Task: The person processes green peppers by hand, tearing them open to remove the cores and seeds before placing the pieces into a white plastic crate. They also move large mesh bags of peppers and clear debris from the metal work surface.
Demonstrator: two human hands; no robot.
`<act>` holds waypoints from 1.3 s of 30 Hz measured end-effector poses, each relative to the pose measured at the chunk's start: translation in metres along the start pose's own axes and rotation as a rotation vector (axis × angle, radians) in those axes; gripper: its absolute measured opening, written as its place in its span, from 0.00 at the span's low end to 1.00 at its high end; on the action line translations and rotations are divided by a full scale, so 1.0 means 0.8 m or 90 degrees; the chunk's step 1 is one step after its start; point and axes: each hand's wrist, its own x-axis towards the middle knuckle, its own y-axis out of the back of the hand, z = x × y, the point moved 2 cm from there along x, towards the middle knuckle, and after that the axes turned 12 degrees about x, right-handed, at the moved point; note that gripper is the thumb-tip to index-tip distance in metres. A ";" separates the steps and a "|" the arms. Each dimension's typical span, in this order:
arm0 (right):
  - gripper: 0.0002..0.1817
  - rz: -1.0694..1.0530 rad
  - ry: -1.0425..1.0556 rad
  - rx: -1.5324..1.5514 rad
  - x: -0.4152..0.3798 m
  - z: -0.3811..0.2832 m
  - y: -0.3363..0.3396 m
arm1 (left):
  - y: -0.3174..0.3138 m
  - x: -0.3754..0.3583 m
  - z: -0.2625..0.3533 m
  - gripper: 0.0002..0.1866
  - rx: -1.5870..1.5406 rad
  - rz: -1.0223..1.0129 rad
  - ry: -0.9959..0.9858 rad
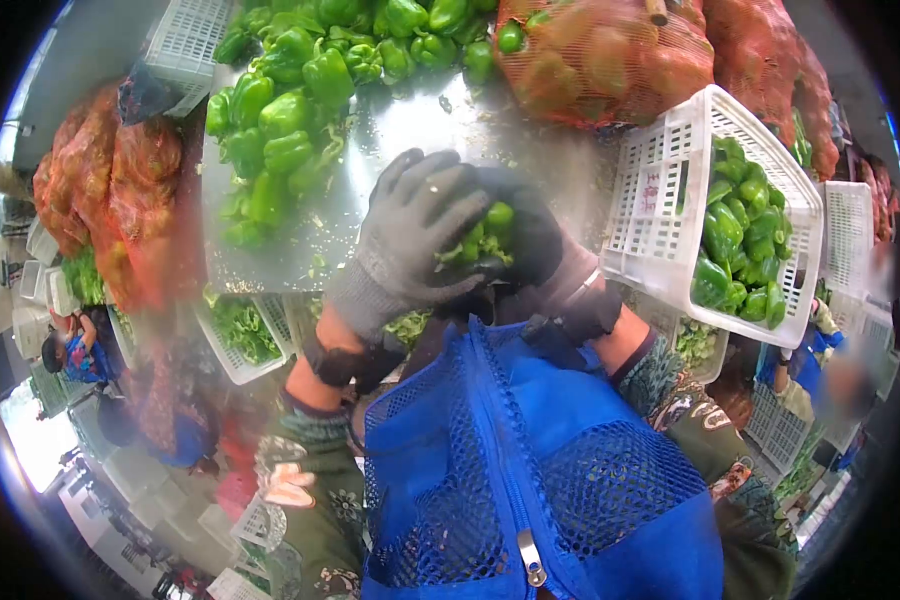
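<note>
Because both gloved hands meet close to the chest, the green pepper [486,240] they share sits cupped between them, just above the collar of the blue mesh vest [530,470]. The left hand [415,235], in a grey knit glove, wraps over the pepper from the top and left with its fingers curled down, closed on it. The right hand [535,235], in a darker glove, closes on the same pepper from the far side, so only a strip of green shows between the two palms. Holding it this near and this enclosed looks like a way to turn or check the one pepper without dropping it.

Beyond the pepper lies a wet, shiny metal table [410,130], flecked with green scraps. Up and to the left of the pepper, a loose heap of green peppers [290,110] spreads along the table's far edge. To the pepper's right, a white plastic crate [670,190] stands tilted toward the person and holds more peppers, presumably angled for easy reach. Red mesh sacks [610,50] bulge behind the crate, and another red sack [110,180] lies well left of the pepper. Below and left of it sits a second white basket [232,355] with greens. Around the edges are stacked white crates and other people in blue, too blurred to tell more.
</note>
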 end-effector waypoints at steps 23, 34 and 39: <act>0.21 0.293 -0.079 0.525 -0.039 -0.012 -0.025 | -0.091 0.045 0.001 0.09 -0.530 0.169 0.482; 0.24 0.213 -0.113 0.490 -0.046 -0.008 0.045 | -0.083 0.066 0.003 0.23 -0.749 -0.019 0.390; 0.29 0.135 -0.067 0.676 -0.040 -0.028 0.035 | -0.088 0.058 0.008 0.23 -0.669 -0.020 0.431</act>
